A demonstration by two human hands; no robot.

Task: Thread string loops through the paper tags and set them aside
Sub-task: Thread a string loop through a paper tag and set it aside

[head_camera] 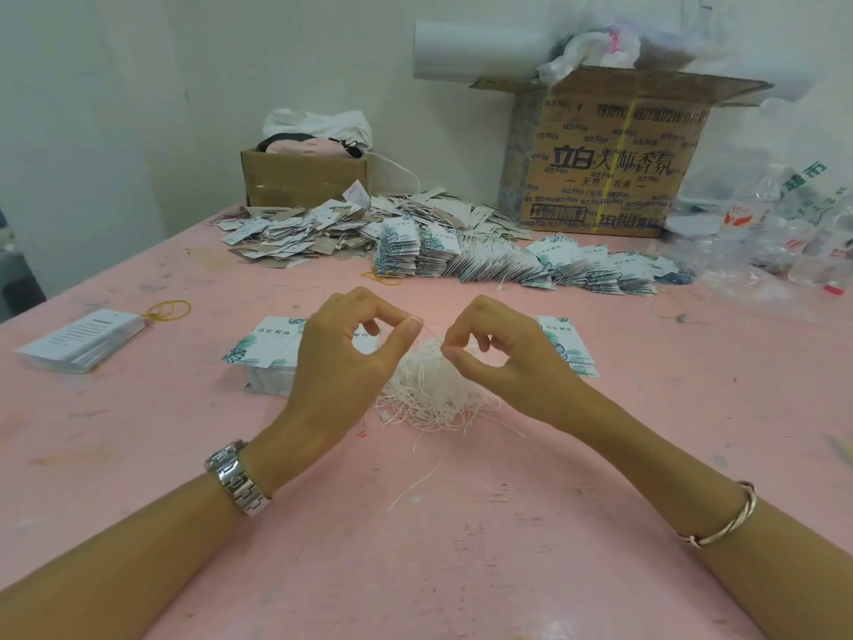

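One thin white string (pixel 429 329) runs btwn the two hands, just above the string pile (pixel 434 390) at mid pink worktop (pixel 415 570). It's too fine to tell if it's a closed loop.

Left hand (pixel 341 362) pinches one end, thumb and index fingers (pixel 406 337) pressed together at the tips, other fingers curled in. Right hand (pixel 498 358) pinches the other end the same way, fingertips (pixel 454 352) closed on it, remaining fingers curled. The hands are near each other, not touching.

A leaf-print tag stack (pixel 263 358) lies just behind the left hand, partly hidden by it. A 2nd tag stack (pixel 570 351) sits just behind the right hand.

Further back is a leaning row of tags (pixel 531 265) w/ strings showing, and behind that a loose tag heap (pixel 323 233).

Far left is a white card stack (pixel 78 344), w/ a yellow rubber band (pixel 168 311) just beside it.

Along the wall are a small cardboard box (pixel 304 177) w/ cloth in it and a big printed cardboard box (pixel 604 159). Clear plastic bags (pixel 784 233) are at the right edge.

There's a metal watch (pixel 237 478) on the left wrist and a bangle (pixel 724 519) on the right.
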